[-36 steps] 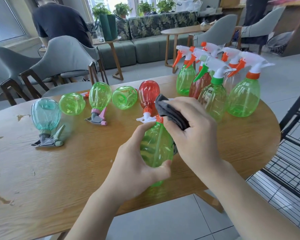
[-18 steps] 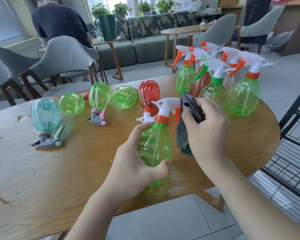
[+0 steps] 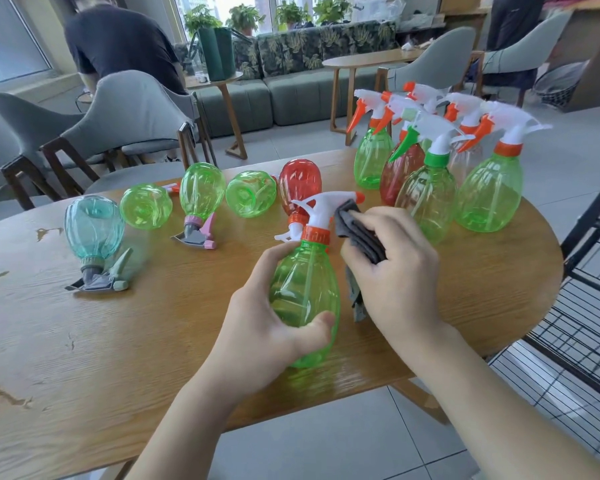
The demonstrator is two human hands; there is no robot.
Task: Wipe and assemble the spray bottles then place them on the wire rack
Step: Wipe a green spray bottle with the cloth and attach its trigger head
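The right hand [image 3: 395,271], its fingers bunched round the grey cloth [image 3: 359,233], has slid off the green bottle [image 3: 302,292] to its side, leaving the bottle upright in the left hand's [image 3: 260,327] curled fingers above the surface [image 3: 136,341], seemingly wiped and nearly rack-ready.

Green bottle [image 3: 303,292], orange collar [image 3: 315,233]; grey cloth [image 3: 361,237]; leaf-patterned sofa [image 3: 326,46].
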